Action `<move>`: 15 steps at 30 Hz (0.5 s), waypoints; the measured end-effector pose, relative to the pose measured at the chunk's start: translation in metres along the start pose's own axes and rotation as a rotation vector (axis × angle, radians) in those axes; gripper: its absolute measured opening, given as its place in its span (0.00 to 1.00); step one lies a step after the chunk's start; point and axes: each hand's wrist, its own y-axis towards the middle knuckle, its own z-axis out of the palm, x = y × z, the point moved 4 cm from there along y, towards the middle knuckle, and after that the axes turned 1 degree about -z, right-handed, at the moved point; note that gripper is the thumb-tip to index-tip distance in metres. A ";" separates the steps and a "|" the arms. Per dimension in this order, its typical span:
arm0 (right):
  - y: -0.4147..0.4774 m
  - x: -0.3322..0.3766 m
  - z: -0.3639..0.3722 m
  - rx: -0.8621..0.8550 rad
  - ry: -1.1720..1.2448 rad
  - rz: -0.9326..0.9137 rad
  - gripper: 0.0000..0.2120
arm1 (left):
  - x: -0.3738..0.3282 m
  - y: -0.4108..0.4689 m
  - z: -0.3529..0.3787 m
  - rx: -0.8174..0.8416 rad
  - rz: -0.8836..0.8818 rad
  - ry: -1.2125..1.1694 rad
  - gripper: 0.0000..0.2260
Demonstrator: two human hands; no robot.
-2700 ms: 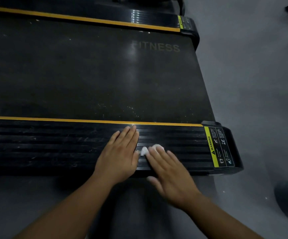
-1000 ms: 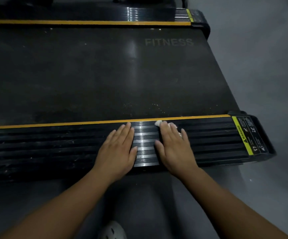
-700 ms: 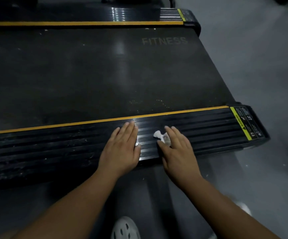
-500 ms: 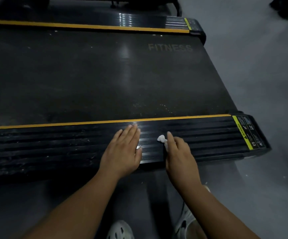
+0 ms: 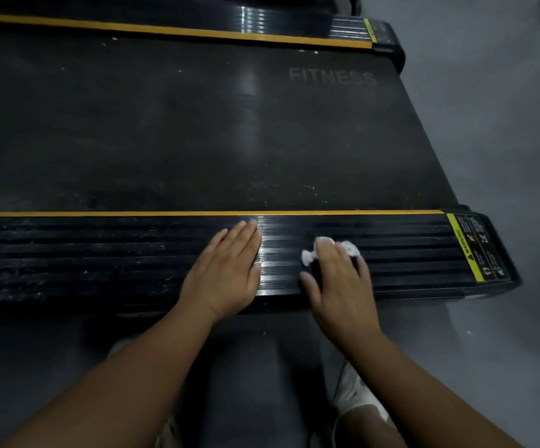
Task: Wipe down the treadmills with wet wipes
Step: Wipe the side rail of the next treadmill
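A black treadmill lies across the view, its belt [image 5: 197,130] marked FITNESS. Its near ribbed side rail [image 5: 100,253] has a yellow stripe along the top edge. My left hand [image 5: 226,273] rests flat on this rail, fingers straight and together. Just to its right, my right hand [image 5: 339,286] presses a small bunched white wet wipe [image 5: 348,247] onto the rail. The wipe's ends stick out on both sides of my fingertips. The strip of rail between my hands shines.
A yellow and black warning label [image 5: 475,247] marks the rail's right end. The far side rail [image 5: 165,24] runs along the top. Grey floor [image 5: 488,124] lies to the right and below. My white shoe [image 5: 356,399] stands under my right forearm.
My right hand has rubbed the wipe back and forth across the rail and now sits a little further right. My left hand has stayed flat in the same spot.
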 end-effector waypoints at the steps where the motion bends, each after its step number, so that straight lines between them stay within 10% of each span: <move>1: 0.002 0.015 0.005 0.008 -0.018 -0.034 0.29 | 0.000 -0.001 0.000 0.018 0.006 -0.002 0.33; 5: -0.057 0.040 0.026 0.122 -0.127 -0.337 0.31 | 0.019 -0.017 -0.006 -0.010 -0.004 0.030 0.32; 11: 0.019 0.033 0.017 0.067 -0.090 0.003 0.38 | 0.052 -0.036 -0.004 0.012 -0.037 0.128 0.29; 15: -0.015 0.072 0.031 0.159 -0.091 -0.306 0.36 | 0.058 -0.031 -0.007 0.027 0.002 0.121 0.31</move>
